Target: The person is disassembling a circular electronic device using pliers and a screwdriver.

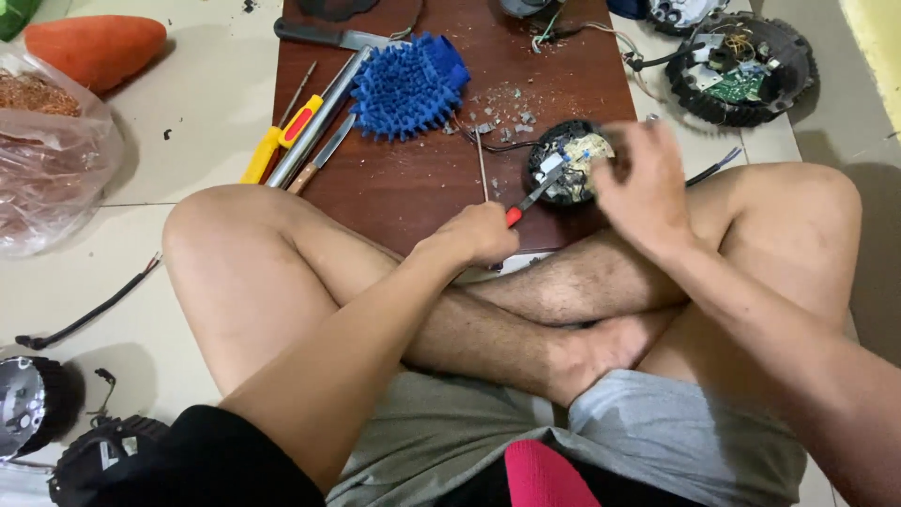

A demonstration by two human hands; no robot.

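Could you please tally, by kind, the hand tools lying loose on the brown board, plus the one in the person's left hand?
Screwdrivers: 2, the red-handled one held in the left hand and the yellow-handled one at the board's left edge.
Knives: 2, a dark-handled one at the top and a wooden-handled one.
Metal rods: 1.
Total: 5.

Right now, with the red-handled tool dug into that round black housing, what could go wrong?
1. The red-handled screwdriver in the left hand points toward the right hand steadying the round black housing; a slip could jab it.
2. The housing sits near the brown wooden board's edge, over bare legs, and might tip off.
3. Grey debris chips could scatter further.
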